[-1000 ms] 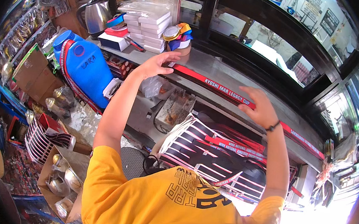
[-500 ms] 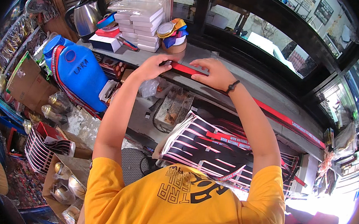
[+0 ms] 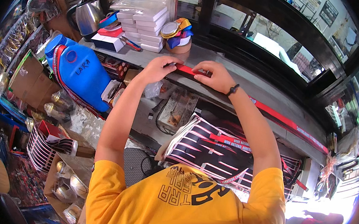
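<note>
A long red printed ribbon [image 3: 281, 118] runs along the edge of the grey counter, passing under my right forearm. My left hand [image 3: 159, 69] pinches its left end between thumb and fingers; a small dark bit shows at the fingertips, too small to name. A short stretch to the right, my right hand [image 3: 216, 78] has its fingers bent over the same ribbon, with the thumb against it. Between the hands the ribbon lies flat and taut-looking. A dark bracelet [image 3: 232, 89] circles my right wrist.
On the counter [image 3: 249, 81] stand stacked white boxes [image 3: 150, 27], a tape roll with a medal and coloured ribbons [image 3: 178, 36], and a steel kettle [image 3: 90, 17]. A blue jerrycan [image 3: 79, 72] sits left. Below lie striped printed sheets [image 3: 198, 145] with more red ribbons.
My right hand's fingers have curled in more over the ribbon. More white print shows on the ribbon beside my right wrist. The whole view has shifted slightly.
</note>
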Tool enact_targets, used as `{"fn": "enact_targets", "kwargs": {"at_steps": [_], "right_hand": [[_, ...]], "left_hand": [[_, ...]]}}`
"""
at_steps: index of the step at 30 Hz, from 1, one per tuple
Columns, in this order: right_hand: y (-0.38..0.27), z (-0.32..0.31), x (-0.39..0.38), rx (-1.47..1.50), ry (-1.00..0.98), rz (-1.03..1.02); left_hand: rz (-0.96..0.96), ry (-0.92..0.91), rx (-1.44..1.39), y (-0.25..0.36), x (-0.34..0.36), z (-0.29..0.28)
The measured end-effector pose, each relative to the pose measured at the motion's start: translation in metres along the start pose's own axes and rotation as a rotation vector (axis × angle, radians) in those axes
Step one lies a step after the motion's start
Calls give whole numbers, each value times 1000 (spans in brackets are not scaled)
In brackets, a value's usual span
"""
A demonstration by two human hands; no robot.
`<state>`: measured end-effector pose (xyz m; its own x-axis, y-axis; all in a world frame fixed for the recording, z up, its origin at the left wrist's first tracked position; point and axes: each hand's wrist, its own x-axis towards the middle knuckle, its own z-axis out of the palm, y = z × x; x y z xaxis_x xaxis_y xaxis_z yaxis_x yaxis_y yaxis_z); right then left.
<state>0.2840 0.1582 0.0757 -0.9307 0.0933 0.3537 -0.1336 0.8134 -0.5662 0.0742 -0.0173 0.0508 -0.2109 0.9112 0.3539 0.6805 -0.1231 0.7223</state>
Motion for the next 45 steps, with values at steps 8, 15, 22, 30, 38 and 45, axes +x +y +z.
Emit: {"fn": "enact_targets", "kwargs": {"at_steps": [8, 15, 22, 30, 38, 45], "right_hand": [[5, 3, 2, -151, 62, -199], [-1, 2, 1, -70, 52, -131], [-5, 1, 1, -48, 65, -54], [-5, 5, 1, -5, 81, -50], [5, 3, 1, -157, 39, -239], [0, 6, 0, -141, 89, -176]], "left_hand": [[38, 33, -34, -5, -1, 4], [-17, 48, -166, -5, -2, 6], [-90, 65, -216, -5, -2, 6], [-159, 70, -27, -7, 0, 5], [-205, 95, -21, -10, 1, 7], [-186, 99, -53, -5, 1, 8]]}}
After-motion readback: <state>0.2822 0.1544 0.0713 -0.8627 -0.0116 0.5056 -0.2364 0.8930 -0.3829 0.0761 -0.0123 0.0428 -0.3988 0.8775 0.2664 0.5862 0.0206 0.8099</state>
